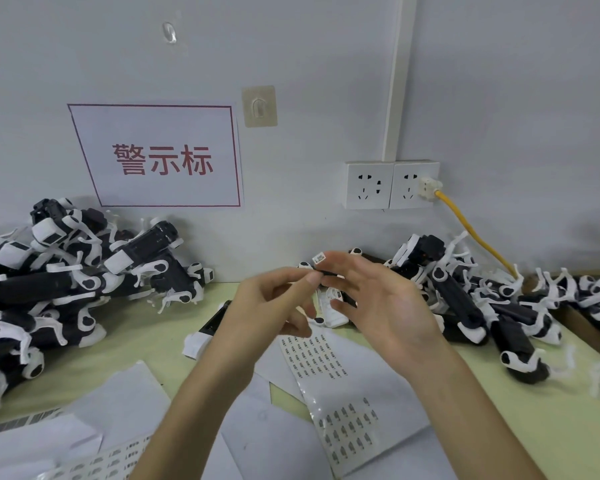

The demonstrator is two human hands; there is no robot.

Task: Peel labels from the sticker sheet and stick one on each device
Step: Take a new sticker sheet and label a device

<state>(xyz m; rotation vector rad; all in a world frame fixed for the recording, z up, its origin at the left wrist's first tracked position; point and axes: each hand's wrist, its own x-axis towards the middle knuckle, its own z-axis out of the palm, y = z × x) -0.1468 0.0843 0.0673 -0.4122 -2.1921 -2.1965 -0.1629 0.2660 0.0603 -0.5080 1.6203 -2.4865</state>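
**Inspector:** What is recorded of the left hand?

**Clerk:** The left hand [274, 299] is held above the table [520, 410]. Its fingers are curled, and a black-and-white device [328, 313] is pinched between thumb and forefinger.

**Inspector:** And the right hand?

**Clerk:** The right hand [388, 306] is spread wide, palm turned to the camera and fingers nearly straight. A small white label [318, 258] is carried on the tip of the raised finger, at 12 o'clock of the device. Whether the lower fingers touch the device cannot be told.

**Inspector:** Where is the sticker sheet?

**Clerk:** The sticker sheet [329, 393] is laid flat on the table at 6 o'clock of the hands, between the forearms. Rows of small printed labels are seen at its far and near ends. Plain paper sheets [129, 403] are spread at 8 o'clock.

**Inspector:** Other devices?

**Clerk:** One large heap of devices [66, 271] is noted at 9 o'clock against the wall, and a second heap [482, 296] at 3 o'clock. A single unit [208, 327] is partly covered by the left wrist.

**Inspector:** The wall?

**Clerk:** A sign [160, 157] with red characters is posted at 11 o'clock. Twin sockets [392, 183] are fitted at 1 o'clock, and a yellow cable [475, 233] is plugged into the right one.
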